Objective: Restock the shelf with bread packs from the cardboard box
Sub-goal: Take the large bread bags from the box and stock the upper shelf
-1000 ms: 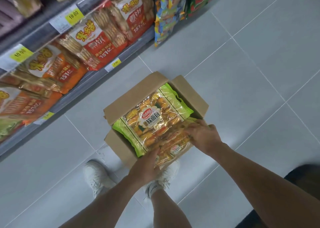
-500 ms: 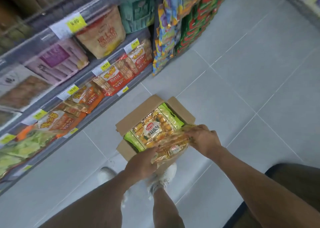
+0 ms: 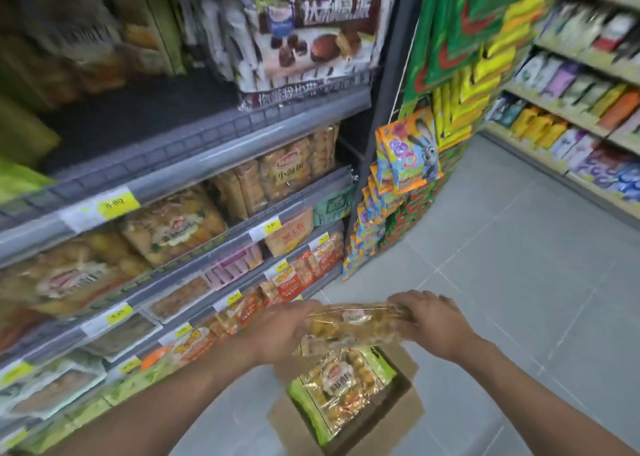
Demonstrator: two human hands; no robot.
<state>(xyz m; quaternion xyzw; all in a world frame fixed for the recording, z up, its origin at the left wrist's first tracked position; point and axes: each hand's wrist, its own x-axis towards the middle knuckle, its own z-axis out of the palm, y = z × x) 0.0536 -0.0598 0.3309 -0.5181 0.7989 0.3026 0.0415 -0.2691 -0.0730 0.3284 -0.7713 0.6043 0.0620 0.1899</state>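
Bread pack (image 3: 349,327), gripped at each end by left hand (image 3: 280,331) and right hand (image 3: 433,324) above box (image 3: 412,417): slippery wrapper may slip free.

Grey tiled floor (image 3: 519,282): bears one open cardboard box (image 3: 381,436). Grey shelving unit (image 3: 207,157) (yellow price tags (image 3: 117,206) along its edges): holds bread packs (image 3: 173,227), several tiers.

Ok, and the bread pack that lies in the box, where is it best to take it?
Probably by its two green edges, from above: the pack lies flat, face up, and the box is open only at the top.
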